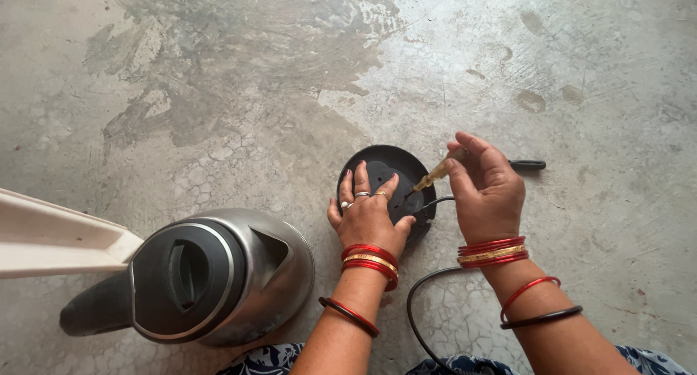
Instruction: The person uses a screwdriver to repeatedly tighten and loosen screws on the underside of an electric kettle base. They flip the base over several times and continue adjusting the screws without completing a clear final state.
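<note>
The left hand (367, 214) lies flat, fingers spread, pressing on the round black plastic kettle base (396, 173), which sits upside down on the grey concrete floor (290, 70) near the middle. The right hand (485, 190) pinches a slim screwdriver with a translucent amber handle (435, 174), its tip touching the base. A black power cord (417, 302) loops nearer. To the left stands a stainless steel electric kettle with black lid (210, 277).
</note>
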